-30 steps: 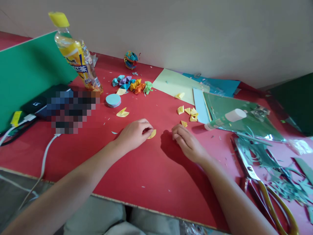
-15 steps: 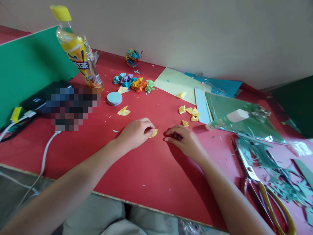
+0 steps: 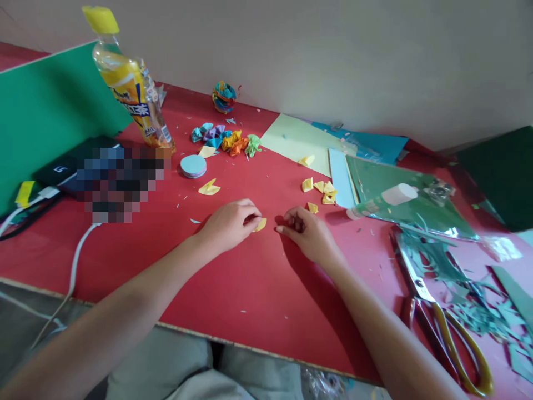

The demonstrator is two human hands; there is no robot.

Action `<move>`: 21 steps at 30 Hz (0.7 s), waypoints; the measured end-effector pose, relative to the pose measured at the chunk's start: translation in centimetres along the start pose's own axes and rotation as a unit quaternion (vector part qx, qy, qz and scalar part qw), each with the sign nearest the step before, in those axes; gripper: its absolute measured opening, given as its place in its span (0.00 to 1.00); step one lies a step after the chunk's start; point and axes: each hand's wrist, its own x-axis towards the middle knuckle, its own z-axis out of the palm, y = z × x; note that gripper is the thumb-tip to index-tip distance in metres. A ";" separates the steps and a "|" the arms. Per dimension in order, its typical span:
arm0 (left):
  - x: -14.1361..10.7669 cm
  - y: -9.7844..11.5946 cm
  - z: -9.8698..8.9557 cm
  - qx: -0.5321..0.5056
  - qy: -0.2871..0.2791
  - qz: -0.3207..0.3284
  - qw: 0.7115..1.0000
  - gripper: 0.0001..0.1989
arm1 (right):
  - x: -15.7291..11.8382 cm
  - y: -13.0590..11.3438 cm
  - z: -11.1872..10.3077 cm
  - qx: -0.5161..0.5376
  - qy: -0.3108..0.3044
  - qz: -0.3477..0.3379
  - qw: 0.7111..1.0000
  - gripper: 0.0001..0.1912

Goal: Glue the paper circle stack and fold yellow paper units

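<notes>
Between the thumb and fingers of my left hand (image 3: pixel 233 223) is a small yellow paper piece (image 3: pixel 261 224), low over the red table. My right hand (image 3: pixel 303 229) is just to the right of it, thumb and fingers apart, with nothing visible between them. Several folded yellow pieces (image 3: pixel 328 194) lie beyond my right hand. Another folded yellow piece (image 3: pixel 209 188) rests beyond my left hand, near a stack of light blue paper circles (image 3: pixel 193 166).
Crumpled coloured paper pieces (image 3: pixel 232 142) and a multicoloured paper ball (image 3: pixel 224 97) sit farther back. A drink bottle (image 3: pixel 133 94) stands at left. At right are a glue stick (image 3: pixel 383 201), large scissors (image 3: pixel 425 291) and green paper scraps (image 3: pixel 478 311).
The thumb and fingers of my right hand have spread farther apart. My left hand keeps its pinch on the yellow piece. The whole view has shifted slightly.
</notes>
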 end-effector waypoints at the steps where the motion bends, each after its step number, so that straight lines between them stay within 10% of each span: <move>1: 0.0 0.0 0.0 0.000 0.001 0.000 1.000 0.09 | 0.1 0.0 0.0 -0.001 0.008 0.004 1.000 0.11; 9: 0.0 -0.2 0.0 -0.016 0.005 0.001 1.000 0.10 | 0.0 0.8 -1.7 0.083 -0.109 -0.033 0.990 0.15; 21: 0.2 -0.3 -0.3 -0.023 -0.056 -0.002 0.998 0.09 | 0.7 0.6 -0.4 0.085 0.076 -0.012 0.993 0.20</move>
